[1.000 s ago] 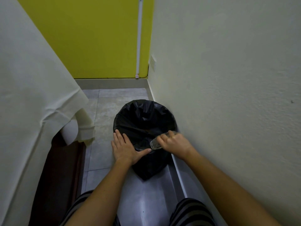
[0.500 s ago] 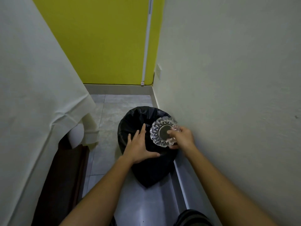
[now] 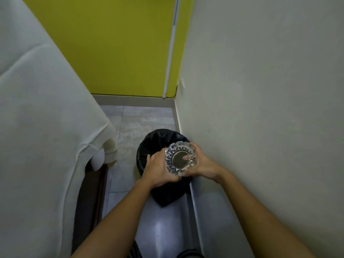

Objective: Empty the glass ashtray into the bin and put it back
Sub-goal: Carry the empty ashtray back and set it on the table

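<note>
Head view: your left hand (image 3: 158, 168) and right hand (image 3: 202, 163) clasp the clear cut-glass ashtray (image 3: 181, 158), fingers wrapped round its rim, above the black-lined bin (image 3: 149, 146) on grey floor tiles (image 3: 141, 120).

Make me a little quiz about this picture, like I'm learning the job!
1. True or false: the glass ashtray is held over the bin.
2. How many hands touch the ashtray?
3. The bin's bag is: A white, B black, C yellow.

Key:
1. True.
2. Two: the left hand and the right hand.
3. B.
</note>
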Action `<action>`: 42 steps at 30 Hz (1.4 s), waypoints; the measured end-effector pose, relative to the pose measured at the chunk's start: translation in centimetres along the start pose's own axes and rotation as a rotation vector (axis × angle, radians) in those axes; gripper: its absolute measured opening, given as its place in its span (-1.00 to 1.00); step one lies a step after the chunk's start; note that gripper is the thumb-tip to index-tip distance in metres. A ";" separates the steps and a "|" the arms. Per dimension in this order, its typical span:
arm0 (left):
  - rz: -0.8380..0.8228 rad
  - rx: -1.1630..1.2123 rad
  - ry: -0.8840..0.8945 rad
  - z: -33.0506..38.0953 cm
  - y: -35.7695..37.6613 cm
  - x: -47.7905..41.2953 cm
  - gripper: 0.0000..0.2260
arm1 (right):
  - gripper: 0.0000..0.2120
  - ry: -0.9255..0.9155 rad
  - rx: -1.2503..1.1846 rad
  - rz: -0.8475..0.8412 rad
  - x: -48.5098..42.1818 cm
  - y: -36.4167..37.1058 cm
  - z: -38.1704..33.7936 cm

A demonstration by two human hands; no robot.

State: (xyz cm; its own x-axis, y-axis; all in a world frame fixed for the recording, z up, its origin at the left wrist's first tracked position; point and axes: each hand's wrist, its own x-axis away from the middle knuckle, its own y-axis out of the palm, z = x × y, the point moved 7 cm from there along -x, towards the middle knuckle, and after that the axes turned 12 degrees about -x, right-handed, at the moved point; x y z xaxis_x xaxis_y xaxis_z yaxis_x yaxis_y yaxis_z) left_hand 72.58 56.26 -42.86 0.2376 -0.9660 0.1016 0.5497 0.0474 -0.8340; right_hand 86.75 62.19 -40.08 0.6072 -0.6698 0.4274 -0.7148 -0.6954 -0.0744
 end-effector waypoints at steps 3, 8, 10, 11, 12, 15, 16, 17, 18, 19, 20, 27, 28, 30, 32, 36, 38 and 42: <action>-0.034 0.014 -0.028 2.8 -4.4 2.2 -0.05 | 0.00 0.001 0.135 -0.059 3.5 0.2 -5.2; 0.037 -0.024 -0.037 8.8 -15.6 5.6 0.05 | 0.06 -0.068 0.381 -0.042 9.4 0.9 -16.1; 0.073 -0.064 -0.032 11.4 -21.6 7.2 0.08 | 0.07 -0.138 0.512 -0.010 12.3 1.3 -22.1; 0.085 -0.081 -0.040 12.5 -24.3 7.9 0.10 | 0.09 -0.169 0.604 0.020 13.7 1.7 -25.1; 0.097 -0.105 -0.040 13.5 -26.9 8.7 0.12 | 0.11 -0.210 0.694 0.053 15.1 2.2 -27.9; 0.131 -0.145 -0.044 15.7 -33.4 11.1 0.15 | 0.18 -0.300 0.931 0.106 18.5 4.1 -34.9; 0.153 -0.154 -0.053 16.1 -35.5 12.0 0.15 | 0.18 -0.335 0.991 0.108 19.2 4.9 -36.9; 0.180 -0.162 -0.061 16.2 -37.6 12.9 0.14 | 0.18 -0.372 1.041 0.102 19.9 6.0 -38.9; 0.203 -0.170 -0.075 16.2 -39.1 13.7 0.13 | 0.18 -0.401 1.081 0.096 20.3 6.9 -40.1; 0.232 -0.175 -0.089 15.9 -40.9 14.7 0.12 | 0.18 -0.434 1.105 0.086 20.7 8.3 -41.5; 0.260 -0.174 -0.096 15.5 -42.5 15.7 0.11 | 0.18 -0.462 1.118 0.073 21.1 9.6 -42.7; 0.371 -0.257 -0.133 9.6 -50.8 22.8 0.12 | 0.18 -0.578 1.142 0.017 22.9 20.3 -47.0; 0.384 -0.262 -0.146 8.6 -51.8 23.9 0.12 | 0.19 -0.587 1.138 0.005 22.9 21.8 -47.4; 0.412 -0.273 -0.185 5.9 -54.0 26.7 0.12 | 0.19 -0.617 1.128 -0.028 23.0 26.0 -48.1; 0.418 -0.284 -0.223 2.8 -56.0 29.9 0.11 | 0.18 -0.638 1.126 -0.058 23.4 30.8 -48.4; 0.404 -0.337 -0.282 -3.4 -59.8 36.4 0.07 | 0.14 -0.654 1.071 -0.113 24.4 40.5 -48.2; 0.402 -0.378 -0.313 -6.5 -61.9 39.6 0.06 | 0.15 -0.659 1.053 -0.136 24.7 45.4 -48.0; 0.388 -0.436 -0.374 -12.4 -65.3 45.3 0.05 | 0.16 -0.685 1.041 -0.183 25.3 54.5 -47.9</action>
State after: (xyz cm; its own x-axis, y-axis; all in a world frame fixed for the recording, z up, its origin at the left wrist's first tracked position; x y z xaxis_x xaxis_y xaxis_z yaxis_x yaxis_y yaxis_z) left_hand 37.51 6.28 9.53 0.6555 -0.7433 -0.1334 0.0153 0.1897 -0.9817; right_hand 46.57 19.84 9.80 0.9463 -0.3224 -0.0245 -0.1788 -0.4588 -0.8704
